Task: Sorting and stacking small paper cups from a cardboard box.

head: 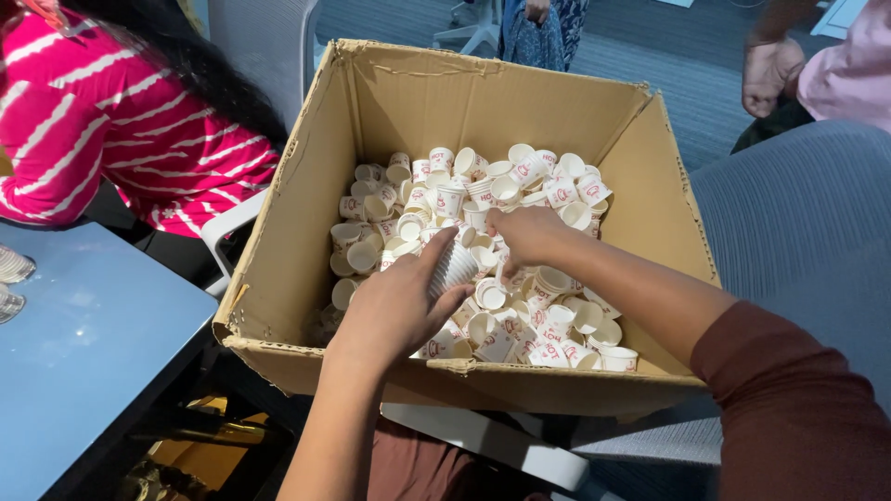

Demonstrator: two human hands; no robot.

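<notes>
Inside the open cardboard box [390, 102], which fills the middle of the view with its flaps folded out, lies a loose heap of small white paper cups [548, 334] with red print, tumbled every way across the box floor. The left hand [394, 311] reaches over the near wall of the box and its grip is curled around a short stack of nested cups [455, 267], fingers pressed against the ribbed sides. The right hand [529, 232] is just beyond that stack, deeper in the box, palm down on the heap; its fingertips are hidden among the cups, so I cannot tell whether its grip is spread or pinching one. Left of the box stands a blue tabletop [93, 343], with clear plastic lids [14, 269] at its far edge. Beyond the box's left corner sits a person in a pink striped top [102, 121] on a white chair [264, 46]. Right of the box is a grey padded seat [798, 223], and past it another person's hand [770, 70] and pink sleeve. Grey carpet [687, 74] covers the floor behind the box.
</notes>
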